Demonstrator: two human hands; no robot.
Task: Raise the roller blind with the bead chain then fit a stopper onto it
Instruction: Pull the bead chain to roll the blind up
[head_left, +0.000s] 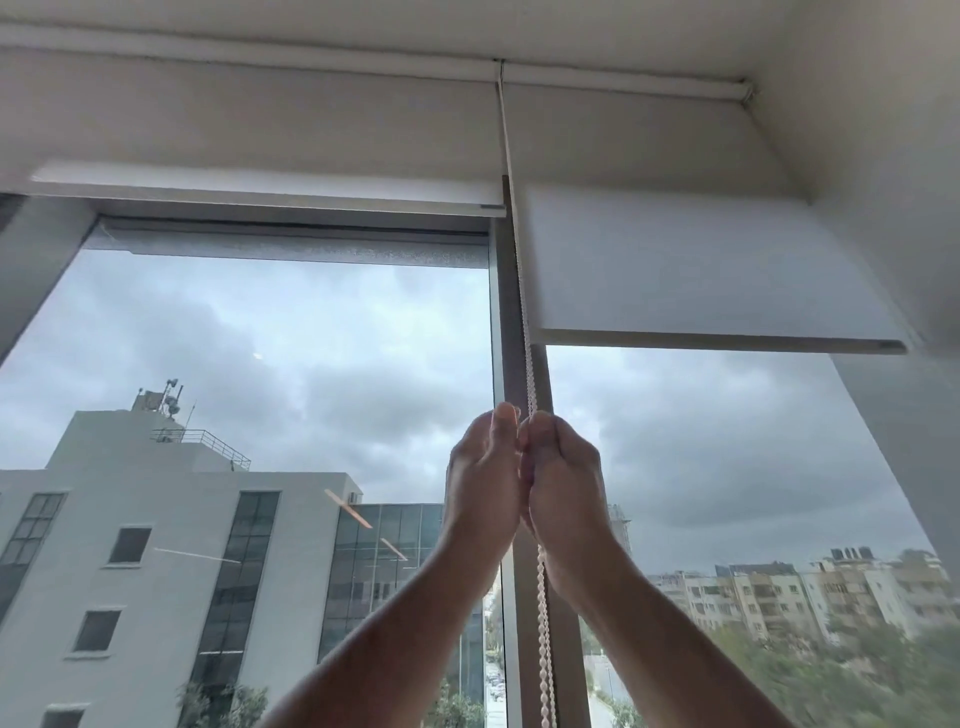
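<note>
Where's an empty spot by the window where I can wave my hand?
Free: the glass under the left blind, left of the left hand, and under the right blind, right of the right hand. Crowded: the middle, around the bead chain.

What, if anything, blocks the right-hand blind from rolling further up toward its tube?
Nothing visible does. The white right-hand roller blind hangs free, its bottom bar clear of the dark window mullion. Both hands, left hand and right hand, close around the white bead chain beside that mullion.
</note>
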